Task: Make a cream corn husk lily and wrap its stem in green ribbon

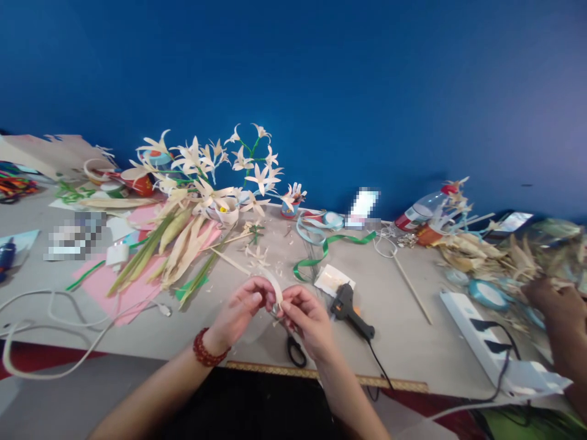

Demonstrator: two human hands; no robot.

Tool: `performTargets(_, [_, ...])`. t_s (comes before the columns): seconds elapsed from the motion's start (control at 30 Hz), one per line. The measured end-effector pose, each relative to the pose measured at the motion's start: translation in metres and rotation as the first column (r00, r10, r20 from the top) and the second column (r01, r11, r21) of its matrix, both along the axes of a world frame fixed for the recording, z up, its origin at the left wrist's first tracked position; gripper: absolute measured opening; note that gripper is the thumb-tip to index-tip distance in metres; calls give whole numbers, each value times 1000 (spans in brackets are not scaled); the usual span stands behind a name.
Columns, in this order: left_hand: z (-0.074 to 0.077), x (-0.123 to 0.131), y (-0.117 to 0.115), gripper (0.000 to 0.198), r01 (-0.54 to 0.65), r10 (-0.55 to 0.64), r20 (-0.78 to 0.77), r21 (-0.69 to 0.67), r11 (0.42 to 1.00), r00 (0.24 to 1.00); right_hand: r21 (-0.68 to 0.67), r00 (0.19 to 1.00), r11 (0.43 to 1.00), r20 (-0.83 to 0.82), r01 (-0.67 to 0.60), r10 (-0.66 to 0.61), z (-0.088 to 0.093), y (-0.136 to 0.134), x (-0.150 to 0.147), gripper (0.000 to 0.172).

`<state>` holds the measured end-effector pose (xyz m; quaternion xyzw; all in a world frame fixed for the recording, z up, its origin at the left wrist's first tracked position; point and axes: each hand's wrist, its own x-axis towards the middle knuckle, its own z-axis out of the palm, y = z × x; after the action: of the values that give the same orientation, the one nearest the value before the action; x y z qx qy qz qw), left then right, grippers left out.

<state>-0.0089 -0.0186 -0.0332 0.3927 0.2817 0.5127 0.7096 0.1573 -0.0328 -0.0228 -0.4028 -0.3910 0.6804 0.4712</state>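
Observation:
Low over the table's front edge, my left hand (247, 308) and my right hand (307, 318) meet at the fingertips. Both pinch a narrow pale strip of corn husk (276, 287), which curves up and back between them. Its lower end is partly hidden by my fingers. Just below my right hand lie black-handled scissors (296, 353), their blades mostly hidden. A black glue gun (351, 311) rests to the right, close to a small white pad (334, 280). Beyond my fingers, a cut husk flower (257, 255) lies on the table.
White husk flowers (190, 157) on green stems stand at the back left. Dried husks (183, 247) lie on pink paper (110, 290). Green ribbon (326, 244) curls behind the glue gun. At right are a power strip (477, 336), a bottle (419, 211) and another person's hand (557, 305).

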Motion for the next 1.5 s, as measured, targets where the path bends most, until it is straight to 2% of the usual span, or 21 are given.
performTargets(0.07, [7, 1, -4, 19, 15, -11, -90, 43, 999, 996, 40, 999, 999, 54, -6, 4, 1, -2, 0, 28])
performTargets(0.2, [17, 0, -6, 15, 4, 1, -231, 24, 1000, 973, 122, 986, 992, 165, -43, 23, 0, -5, 4, 28])
performTargets(0.27, [18, -3, -5, 17, -50, 51, -264, 12, 999, 963, 187, 946, 980, 324, -62, -3, -4, -8, 12, 27])
performTargets(0.3, [17, -4, -4, 17, -85, 84, -276, 8, 996, 957, 220, 892, 972, 451, -81, -28, -7, -11, 17, 25])
performTargets(0.33, [17, -6, -3, 17, -118, 114, -285, 4, 993, 952, 246, 805, 963, 591, -113, -56, -10, -14, 23, 22])
performTargets(0.4, [15, -10, -1, 15, -169, 161, -290, -2, 986, 943, 251, 547, 947, 831, -202, -103, -17, -23, 36, 17])
performTargets(0.43, [14, -11, 1, 14, -183, 173, -287, -7, 983, 942, 241, 436, 939, 892, -244, -116, -21, -28, 42, 17])
performTargets(0.5, [13, -13, 3, 14, -191, 176, -261, -37, 981, 949, 221, 284, 923, 950, -314, -131, -26, -38, 50, 20])
performTargets(0.63, [13, -9, 8, 16, -164, 140, -176, -127, 978, 974, 212, 127, 905, 976, -370, -177, -29, -51, 53, 19])
performTargets(0.8, [15, -3, 13, 15, -126, 108, -129, -147, 981, 986, 182, 32, 920, 983, -348, -182, -27, -54, 52, 12])
performTargets(0.9, [14, -3, 17, 14, -113, 96, -114, -147, 983, 989, 192, 60, 934, 981, -303, -182, -28, -51, 56, 10])
performTargets(0.97, [14, -3, 20, 14, -110, 95, -103, -155, 982, 990, 197, 148, 954, 975, -226, -166, -31, -47, 60, 11])
performTargets(1.0, [14, -3, 21, 14, -111, 96, -98, -162, 981, 991, 185, 240, 967, 961, -175, -140, -32, -45, 62, 13])
performTargets(1.07, [16, -3, 23, 15, -114, 102, -78, -173, 978, 992, 108, 536, 992, 843, -71, -54, -34, -43, 63, 19])
performTargets(1.13, [19, -2, 24, 15, -118, 112, -47, -178, 977, 993, 10, 828, 1000, 560, 5, -10, -36, -43, 62, 27])
performTargets(1.17, [20, -1, 25, 15, -126, 123, -29, -176, 976, 992, -12, 916, 999, 399, 41, -33, -36, -44, 60, 31])
performTargets(1.2, [21, 1, 25, 15, -139, 140, -8, -172, 975, 990, -11, 962, 998, 264, 69, -64, -37, -45, 57, 36])
performTargets(1.23, [23, 2, 25, 14, -158, 162, 13, -167, 973, 987, 7, 982, 996, 170, 86, -86, -37, -47, 54, 40])
performTargets(1.3, [25, 5, 26, 13, -202, 212, 52, -153, 967, 976, 49, 994, 997, 90, 52, -57, -37, -50, 47, 48])
performTargets(1.4, [27, 9, 25, 12, -244, 258, 91, -142, 959, 962, 25, 990, 997, 120, -76, 73, -39, -52, 37, 57])
performTargets(1.5, [28, 13, 23, 11, -237, 249, 80, -138, 962, 965, -4, 986, 996, 143, -92, 92, -39, -49, 28, 60])
